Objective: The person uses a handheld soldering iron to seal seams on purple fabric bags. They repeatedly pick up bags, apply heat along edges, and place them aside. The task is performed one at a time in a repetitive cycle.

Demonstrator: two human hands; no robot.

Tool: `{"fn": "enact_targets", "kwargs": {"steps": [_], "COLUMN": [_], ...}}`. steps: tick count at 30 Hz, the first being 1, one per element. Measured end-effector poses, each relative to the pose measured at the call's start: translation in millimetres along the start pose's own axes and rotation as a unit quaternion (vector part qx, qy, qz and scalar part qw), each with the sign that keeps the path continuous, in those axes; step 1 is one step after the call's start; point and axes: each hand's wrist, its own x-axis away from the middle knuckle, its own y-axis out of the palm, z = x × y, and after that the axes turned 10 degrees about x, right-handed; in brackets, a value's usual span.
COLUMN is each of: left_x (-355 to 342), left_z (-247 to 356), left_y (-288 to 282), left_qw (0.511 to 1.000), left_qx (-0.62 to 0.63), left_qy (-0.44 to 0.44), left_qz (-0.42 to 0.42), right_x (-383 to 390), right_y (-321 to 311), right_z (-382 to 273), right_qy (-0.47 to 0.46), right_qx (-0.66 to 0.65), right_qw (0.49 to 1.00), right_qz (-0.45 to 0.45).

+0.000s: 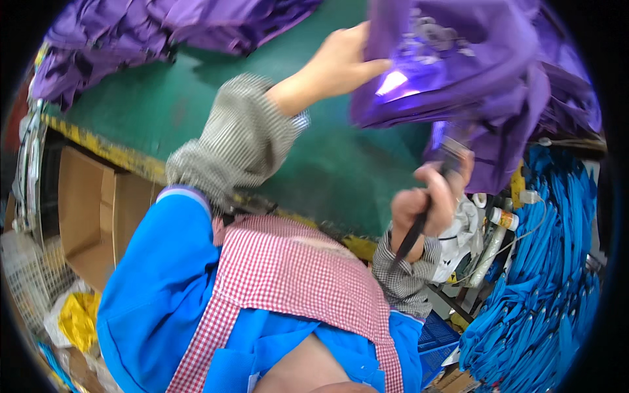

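At the top right of the green work table, my left hand point(341, 65) grips the left edge of a purple fabric bag point(478, 72). The thumb lies on the cloth; the other fingertips go behind it. Closed around a dark handheld lamp point(452, 157) is my right hand point(436, 196), just below the bag, and a black strap point(411, 239) hangs from it. Motion blur softens the lamp's outline. A bright violet-white glow falls on the bag near my left thumb, beside a pale printed pattern point(436, 36).
More purple fabric pieces point(177, 26) are heaped at the table's far left. Blue straps point(537, 281) hang in a thick bunch at the right. Below the table's yellow-black edge point(98, 144) stands an open cardboard box point(88, 216). A white bottle point(504, 219) lies right of my right hand.
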Motion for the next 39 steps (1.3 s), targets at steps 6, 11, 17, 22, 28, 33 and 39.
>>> {"fn": "enact_targets", "kwargs": {"steps": [6,11,17,22,28,33,39], "left_x": [65.1,-67.8,-265.7,-324.0,-344.6,-259.0,-19.7], "left_z": [-9.8,45.6,103.3,79.3,45.9,66.0,88.0], "left_y": [63.7,48.1,237.9,342.5,360.6,282.2,-13.6], "left_qw": [0.958,0.981,0.988,0.958,0.942,0.910,0.834], "left_qx": [0.178,0.178,-0.073,-0.190,-0.226,-0.167,-0.310], "left_qy": [-0.222,-0.080,0.136,0.073,0.065,0.373,0.373], "left_qz": [-0.024,-0.008,-0.016,-0.203,-0.240,-0.069,-0.264], "right_x": [-17.1,-15.2,20.1,50.7,49.7,70.3,97.8], "right_y": [49.1,-26.0,-81.7,-95.2,-85.1,-69.0,-9.2], "right_z": [49.1,49.1,63.0,68.1,77.1,80.1,68.9], "right_qy": [0.053,0.093,0.156,0.286,0.296,0.213,0.210], "right_qx": [-0.081,-0.088,0.098,0.131,0.098,0.102,-0.072], "right_qw": [0.988,0.967,0.972,0.943,0.942,0.965,0.974], "right_qz": [0.121,0.222,0.144,0.110,0.125,0.113,0.052]}}
